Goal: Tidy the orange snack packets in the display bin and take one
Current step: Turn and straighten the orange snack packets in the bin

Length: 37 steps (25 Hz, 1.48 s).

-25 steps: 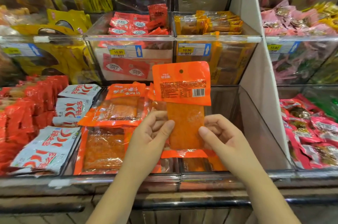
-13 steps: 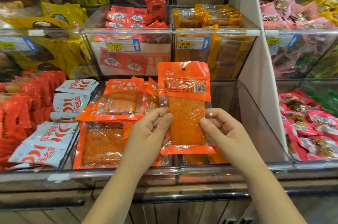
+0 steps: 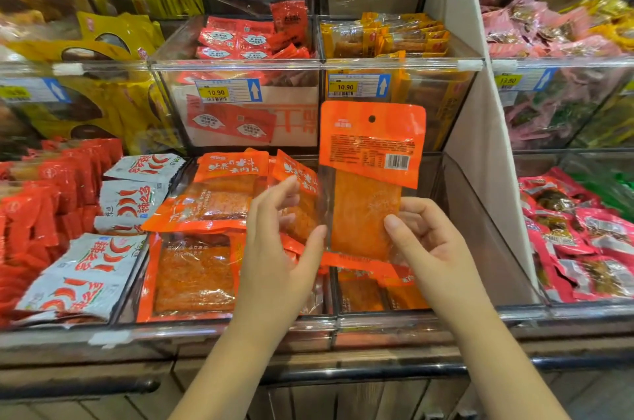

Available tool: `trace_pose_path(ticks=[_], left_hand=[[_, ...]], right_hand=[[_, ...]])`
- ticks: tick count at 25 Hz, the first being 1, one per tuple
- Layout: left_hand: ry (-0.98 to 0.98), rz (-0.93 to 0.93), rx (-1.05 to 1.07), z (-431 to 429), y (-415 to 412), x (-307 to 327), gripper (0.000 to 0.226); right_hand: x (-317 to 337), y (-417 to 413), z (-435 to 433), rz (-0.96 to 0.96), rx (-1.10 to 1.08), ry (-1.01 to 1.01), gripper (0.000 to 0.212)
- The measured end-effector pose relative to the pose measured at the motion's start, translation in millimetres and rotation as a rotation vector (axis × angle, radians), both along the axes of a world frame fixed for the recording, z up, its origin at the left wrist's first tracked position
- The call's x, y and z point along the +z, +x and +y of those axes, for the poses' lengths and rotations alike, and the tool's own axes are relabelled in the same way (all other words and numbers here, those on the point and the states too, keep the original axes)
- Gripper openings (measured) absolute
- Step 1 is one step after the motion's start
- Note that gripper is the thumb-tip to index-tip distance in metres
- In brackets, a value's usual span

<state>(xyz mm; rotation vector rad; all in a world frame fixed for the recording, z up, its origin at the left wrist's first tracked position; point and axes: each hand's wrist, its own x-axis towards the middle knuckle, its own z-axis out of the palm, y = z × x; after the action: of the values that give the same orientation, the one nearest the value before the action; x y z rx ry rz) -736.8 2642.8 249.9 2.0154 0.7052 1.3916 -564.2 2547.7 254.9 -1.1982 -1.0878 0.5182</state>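
Orange and clear plastic, the flat snack packet [image 3: 367,213] stands upright above the clear plastic display bin [image 3: 480,231], its back label and barcode facing the camera. The right hand [image 3: 435,248] pinches its lower right side, thumb on the front and curled fingers [image 3: 417,210] behind. The left hand [image 3: 274,248] is beside the packet's left edge with fingers relaxed and spread, gripping nothing; whether its thumb touches the clear edge cannot be told. Below and to the left, more orange snack packets [image 3: 206,203] lie overlapping in the bin, some flat and some tilted. White packets printed with red chillies [image 3: 85,272] fill the next bin to the left. A yellow 10.90 price tag [image 3: 344,86] sits on the bin behind the held packet.
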Motion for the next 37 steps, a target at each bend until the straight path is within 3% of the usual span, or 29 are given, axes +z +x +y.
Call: trace_pose_path(ticks=[2, 5, 7, 10, 13, 15, 17, 22, 25, 29, 37], left_hand=[[0.168, 0.159, -0.011, -3.1, 1.9, -1.8, 0.053], [0.087, 0.341, -0.167, -9.0, 4.0, -1.2, 0.071], [-0.022, 0.262, -0.242, -9.5, 3.1, -0.1, 0.074], [-0.257, 0.048, -0.387, -9.0, 0.0, 3.0, 0.062], [-0.392, -0.052, -0.422, -3.6, -0.3, 5.5, 0.04], [-0.42, -0.07, -0.423, -1.0, -1.0, 7.5, 0.034], [-0.456, -0.096, -0.426, 0.7, -2.3, 8.7, 0.032], [-0.482, -0.09, -0.414, 1.4, -1.9, 7.7, 0.031], [-0.455, -0.1, -0.338, -0.1, -1.1, 5.9, 0.029], [-0.451, -0.113, -0.245, 4.7, -2.0, -1.7, 0.044], [-0.422, -0.1, -0.218, 2.7, -2.6, 2.8, 0.029]], right_hand=[[-0.8, -1.3, -0.2, 0.004, -0.004, 0.03, 0.022], [-1.8, -1.0, -3.0, -0.12, 0.07, 0.002, 0.025], [-3.0, 1.2, -3.0, -0.217, 0.114, -0.025, 0.032], [-3.4, 0.2, -1.8, -0.25, 0.117, 0.005, 0.029], [-7.2, 1.8, 1.2, -0.337, -0.059, 0.084, 0.023], [-7.9, 3.5, 2.8, -0.246, -0.148, 0.074, 0.034], [-7.3, 3.8, 4.1, -0.087, -0.073, 0.01, 0.042], [-6.2, 2.6, 3.1, -0.084, 0.061, -0.018, 0.021], [-6.6, 4.8, 1.0, -0.106, 0.025, -0.001, 0.018], [-6.7, 4.9, 0.8, -0.114, 0.015, 0.004, 0.017], [-5.6, 5.3, -0.4, -0.117, 0.015, 0.009, 0.015]])
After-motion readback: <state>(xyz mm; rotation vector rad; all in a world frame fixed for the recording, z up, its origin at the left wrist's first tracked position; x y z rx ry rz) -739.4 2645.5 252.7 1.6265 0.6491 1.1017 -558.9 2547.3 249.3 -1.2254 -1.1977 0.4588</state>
